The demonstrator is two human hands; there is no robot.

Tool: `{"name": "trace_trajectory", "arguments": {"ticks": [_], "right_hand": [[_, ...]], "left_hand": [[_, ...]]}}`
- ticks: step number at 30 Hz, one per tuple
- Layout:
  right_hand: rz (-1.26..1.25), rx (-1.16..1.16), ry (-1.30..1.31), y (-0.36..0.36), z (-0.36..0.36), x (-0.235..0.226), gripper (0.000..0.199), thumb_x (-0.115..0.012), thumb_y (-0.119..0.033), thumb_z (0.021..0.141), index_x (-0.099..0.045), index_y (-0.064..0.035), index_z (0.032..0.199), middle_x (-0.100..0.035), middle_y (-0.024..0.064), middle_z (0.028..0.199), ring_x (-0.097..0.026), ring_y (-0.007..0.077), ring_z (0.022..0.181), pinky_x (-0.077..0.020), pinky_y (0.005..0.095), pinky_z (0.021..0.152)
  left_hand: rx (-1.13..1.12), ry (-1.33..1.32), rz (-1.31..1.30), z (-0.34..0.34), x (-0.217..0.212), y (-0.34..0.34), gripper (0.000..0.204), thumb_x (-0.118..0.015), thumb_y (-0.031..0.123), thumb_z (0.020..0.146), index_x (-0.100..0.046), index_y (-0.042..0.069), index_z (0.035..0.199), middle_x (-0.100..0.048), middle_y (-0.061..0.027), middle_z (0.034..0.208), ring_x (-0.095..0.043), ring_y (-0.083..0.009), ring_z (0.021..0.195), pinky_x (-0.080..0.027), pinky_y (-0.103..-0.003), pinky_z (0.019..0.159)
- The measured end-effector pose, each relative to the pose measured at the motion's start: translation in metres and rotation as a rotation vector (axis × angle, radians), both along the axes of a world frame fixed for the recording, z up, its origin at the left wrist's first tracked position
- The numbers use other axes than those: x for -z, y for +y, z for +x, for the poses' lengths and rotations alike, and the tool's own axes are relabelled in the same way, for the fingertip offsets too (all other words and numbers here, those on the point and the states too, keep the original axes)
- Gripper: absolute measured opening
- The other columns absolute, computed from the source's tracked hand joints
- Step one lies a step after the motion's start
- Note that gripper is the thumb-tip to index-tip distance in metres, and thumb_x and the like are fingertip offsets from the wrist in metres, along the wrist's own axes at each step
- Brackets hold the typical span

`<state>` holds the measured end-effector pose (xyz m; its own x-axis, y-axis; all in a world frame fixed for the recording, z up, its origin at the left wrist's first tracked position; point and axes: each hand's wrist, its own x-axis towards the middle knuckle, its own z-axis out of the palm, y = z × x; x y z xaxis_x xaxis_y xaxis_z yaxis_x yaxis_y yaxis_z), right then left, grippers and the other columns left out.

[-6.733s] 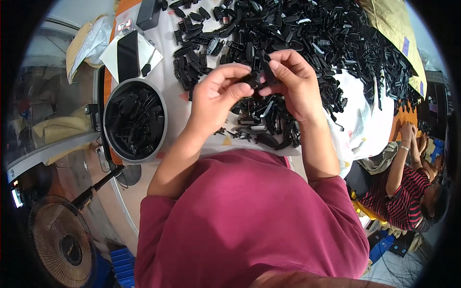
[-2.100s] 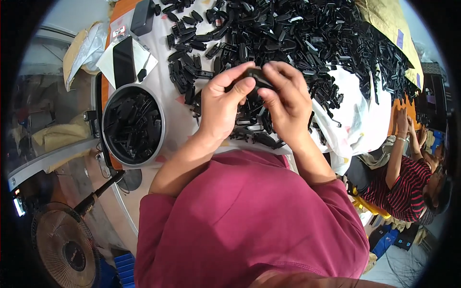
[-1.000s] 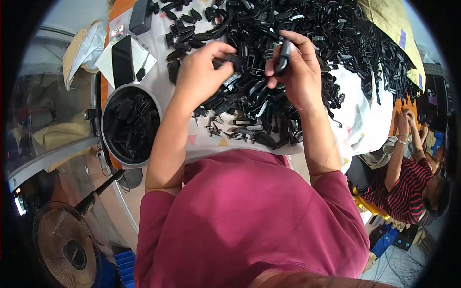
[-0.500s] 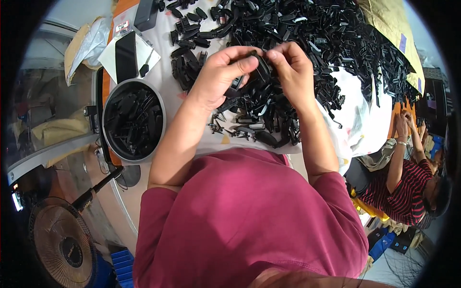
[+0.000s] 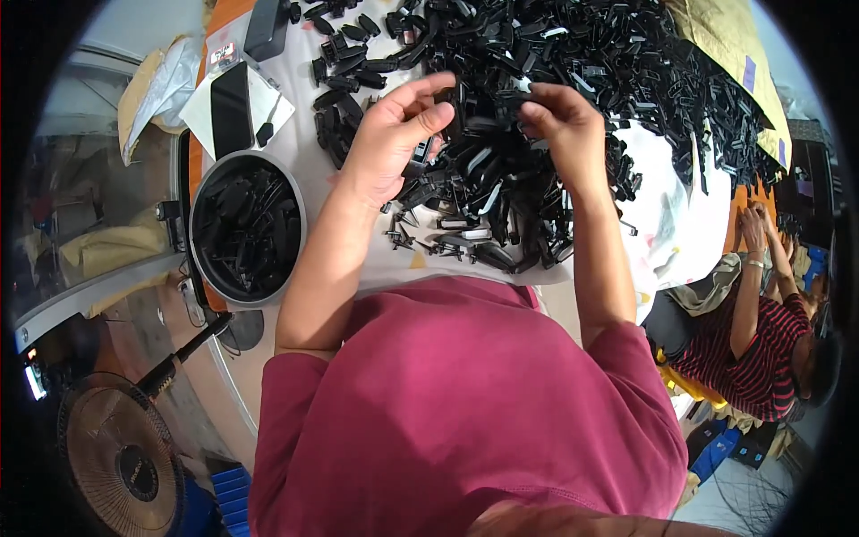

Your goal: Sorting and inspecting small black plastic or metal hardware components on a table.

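Both hands are raised over a heap of black plastic parts (image 5: 501,166) on the covered table. My left hand (image 5: 389,134) has its thumb and index finger apart, while its lower fingers curl round a black plastic part (image 5: 422,150) with a greyish face, partly hidden by the hand. To the right, my right hand (image 5: 573,134) has its fingers bent in toward the thumb. Dark parts behind its fingertips blend together, so what it pinches, if anything, cannot be made out. A dark blur lies between the hands.
A round grey-rimmed tub (image 5: 301,201) of black parts stands at the left. Beyond it are a phone (image 5: 232,107) on white card and a dark box (image 5: 267,29). Small pronged pieces (image 5: 403,234) lie near the front edge. A co-worker in a striped shirt (image 5: 738,358) sits at the right.
My hands have moved apart; they were together on a black part, and my left thumb and index finger have since spread. The left hand has shifted left, the right hand slightly right and down.
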<state>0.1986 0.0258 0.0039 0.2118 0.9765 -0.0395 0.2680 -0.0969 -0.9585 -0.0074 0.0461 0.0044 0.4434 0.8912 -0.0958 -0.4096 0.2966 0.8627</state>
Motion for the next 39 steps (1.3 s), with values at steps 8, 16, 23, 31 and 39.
{"name": "trace_trajectory", "arguments": {"ticks": [8,16,23,31,39], "right_hand": [[0.283,-0.241,0.265,-0.026,-0.030,-0.031,0.025,-0.058,0.001,0.077,-0.057,0.0029,0.102,-0.057,0.0117,0.098,-0.059,0.0174,0.077,-0.0525,0.0249,0.065],[0.645,-0.259,-0.454,-0.032,-0.033,-0.043,0.030,-0.063,0.007,0.066,-0.062,-0.0037,0.094,-0.058,0.0092,0.086,-0.058,0.0193,0.069,-0.0481,0.0255,0.057],[0.702,-0.256,-0.496,-0.041,-0.042,-0.033,0.033,-0.061,0.011,0.066,-0.060,0.0010,0.097,-0.058,0.0124,0.090,-0.058,0.0210,0.074,-0.0481,0.0251,0.062],[0.558,-0.164,-0.246,-0.043,-0.048,-0.016,0.035,-0.068,-0.002,0.069,-0.055,-0.0003,0.101,-0.059,0.0065,0.086,-0.056,0.0120,0.073,-0.0456,0.0210,0.061],[0.345,-0.309,-0.571,-0.045,-0.048,0.011,0.025,-0.070,-0.011,0.065,-0.061,-0.0021,0.086,-0.060,0.0116,0.084,-0.057,0.0258,0.076,-0.0465,0.0323,0.066]], "left_hand": [[-0.061,0.078,0.111,0.006,-0.008,-0.016,0.030,-0.068,0.008,0.072,-0.057,0.000,0.098,-0.059,-0.0025,0.082,-0.054,-0.0077,0.069,-0.043,-0.019,0.059],[-0.274,0.518,0.667,0.002,-0.018,-0.020,0.022,-0.069,0.010,0.071,-0.060,-0.001,0.088,-0.060,-0.0021,0.079,-0.056,-0.0075,0.071,-0.047,-0.020,0.063],[-0.104,-0.038,0.041,0.009,-0.007,-0.029,0.026,-0.067,0.010,0.074,-0.060,0.000,0.097,-0.060,-0.0019,0.080,-0.054,-0.0069,0.068,-0.043,-0.017,0.060],[-0.141,0.097,0.127,0.013,-0.016,-0.047,0.026,-0.060,0.010,0.078,-0.058,0.000,0.103,-0.059,-0.0027,0.086,-0.049,-0.0049,0.065,-0.039,-0.017,0.058],[-0.704,1.094,0.686,-0.095,-0.020,-0.077,0.022,-0.061,0.000,0.071,-0.062,0.003,0.093,-0.060,-0.0095,0.086,-0.058,-0.0187,0.078,-0.045,-0.027,0.070]]}}
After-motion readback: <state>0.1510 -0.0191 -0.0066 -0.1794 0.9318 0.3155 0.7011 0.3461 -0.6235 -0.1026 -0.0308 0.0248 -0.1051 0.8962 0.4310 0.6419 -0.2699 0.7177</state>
